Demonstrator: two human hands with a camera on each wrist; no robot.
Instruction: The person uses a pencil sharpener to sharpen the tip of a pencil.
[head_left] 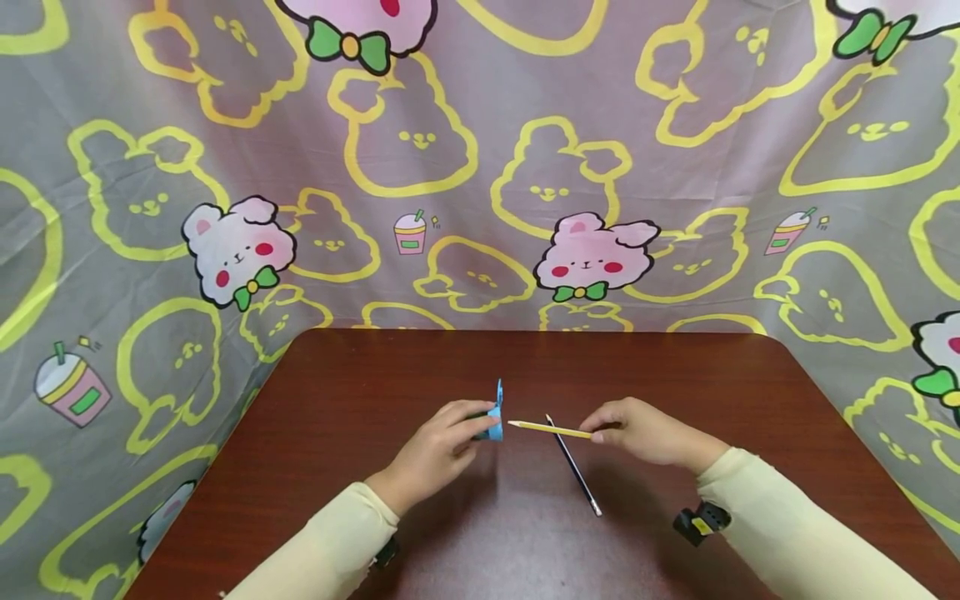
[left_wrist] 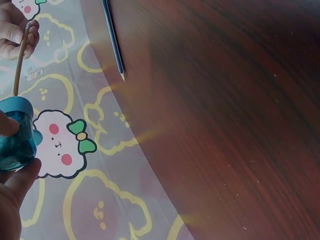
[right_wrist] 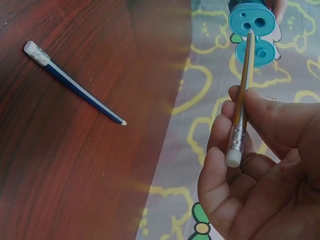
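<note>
Head view shows left hand with grip closed around the sharpener and right hand pinching the yellow pencil, seemingly so that tip faces holes.

Sharpener in left hand, at left; held pencil in right hand, at right, its tip just short of the sharpener. Second pencil lies on table between the hands, passing below the held pencil; cloth behind table. Sharpener's clearance above table hard to judge.
</note>
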